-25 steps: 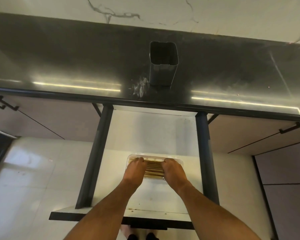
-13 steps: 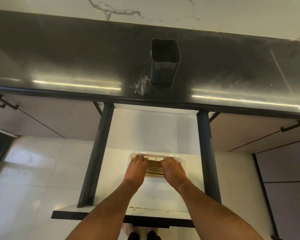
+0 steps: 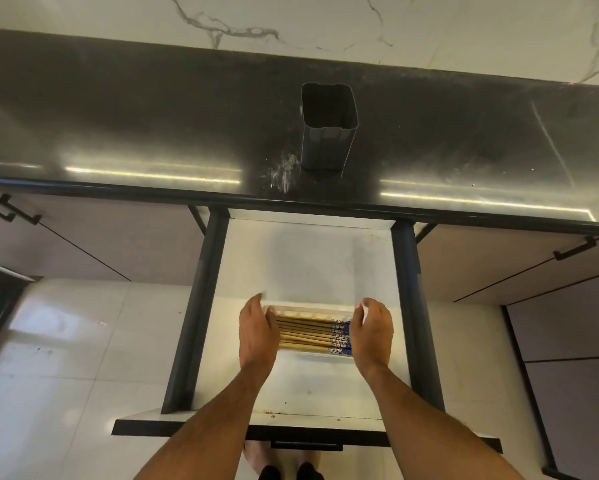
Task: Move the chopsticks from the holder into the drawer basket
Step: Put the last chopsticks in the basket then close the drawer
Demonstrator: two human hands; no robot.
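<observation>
Wooden chopsticks with blue-patterned ends (image 3: 313, 335) are laid flat in the clear plastic basket (image 3: 311, 310) — flanked by the left hand (image 3: 258, 336) and right hand (image 3: 374, 336), fingers apart, seemingly not touching it.

Dark holder (image 3: 327, 133) stands on counter (image 3: 152, 126); basket (image 3: 308, 310) rests in drawer (image 3: 308, 265).

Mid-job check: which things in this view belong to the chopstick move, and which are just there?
Part of the job:
chopsticks, lying in the basket
clear basket in the open drawer
dark holder on the counter, no chopsticks showing in it
left hand and right hand, open at the basket's ends

Just there:
black counter
cabinet handles
white smudge beside the holder
</observation>
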